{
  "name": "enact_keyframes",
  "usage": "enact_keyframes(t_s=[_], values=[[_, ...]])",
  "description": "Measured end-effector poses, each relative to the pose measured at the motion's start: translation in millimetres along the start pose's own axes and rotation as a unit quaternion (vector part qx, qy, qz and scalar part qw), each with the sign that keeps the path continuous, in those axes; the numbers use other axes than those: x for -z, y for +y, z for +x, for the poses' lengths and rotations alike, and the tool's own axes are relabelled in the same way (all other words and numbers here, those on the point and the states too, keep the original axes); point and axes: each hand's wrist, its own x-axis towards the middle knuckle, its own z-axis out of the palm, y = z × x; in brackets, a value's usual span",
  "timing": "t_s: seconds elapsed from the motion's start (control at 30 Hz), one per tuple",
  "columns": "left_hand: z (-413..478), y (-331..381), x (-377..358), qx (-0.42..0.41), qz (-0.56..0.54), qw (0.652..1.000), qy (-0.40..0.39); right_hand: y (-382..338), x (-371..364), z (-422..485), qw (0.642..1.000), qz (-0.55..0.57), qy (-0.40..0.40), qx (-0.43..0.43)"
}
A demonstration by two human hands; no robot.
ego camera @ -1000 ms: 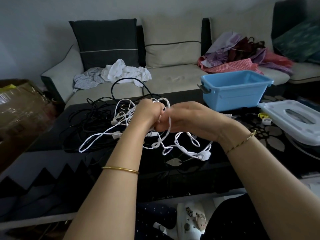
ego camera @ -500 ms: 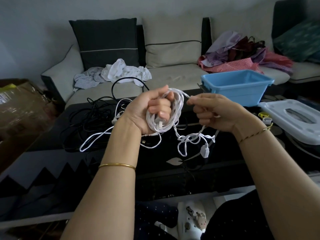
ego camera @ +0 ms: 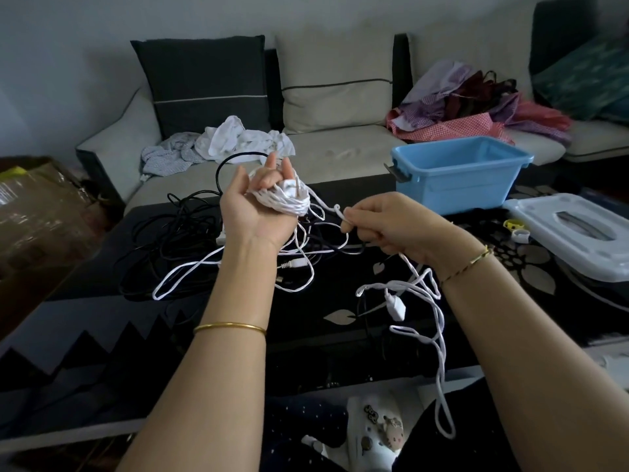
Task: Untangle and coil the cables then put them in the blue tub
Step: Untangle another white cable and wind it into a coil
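Fingers [ego camera: 270, 180] of the left hand [ego camera: 258, 219] curl, palm up, inside a coil of white cable [ego camera: 289, 204] wound round them. The right hand [ego camera: 394, 233] pinches its loose strand just beside. The blue tub [ego camera: 456, 185] stands beyond on the table [ego camera: 306, 335], black cables [ego camera: 177, 240] left of it.

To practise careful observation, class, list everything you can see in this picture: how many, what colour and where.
table: one, dark, foreground
white cable: at least one, white, held above the table
black cables: several, black, tangled on table's left
blue tub: one, blue, table's far right
lid: one, white, right of tub
sofa: one, beige, behind table
white clothes: one heap, white, sofa's left
coloured clothes: one heap, red and purple, sofa's right
cardboard box: one, brown, far left
bangles: two, gold, one per wrist
left hand: one, white cable coiled round it
right hand: one, pinching the white cable
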Motion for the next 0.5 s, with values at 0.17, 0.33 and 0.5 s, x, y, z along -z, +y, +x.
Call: enact_keyframes(t_s=[0.17, 0.33, 0.5], values=[[6.1, 7.1, 3.7, -0.031, -0.037, 0.999, 0.009, -3.0, -3.5, -3.9, 0.999, 0.004, 0.034, 0.039], [9.6, 5.6, 3.9, -0.068, -0.036, 0.997, 0.022, -2.6, -4.3, 2.3, 0.965, -0.154, 0.168, 0.130], [9.1, 3.7, 0.2, -0.092, -0.006, 0.996, 0.022, -2.2, -2.9, 2.0, 0.949, -0.246, 0.165, 0.112]])
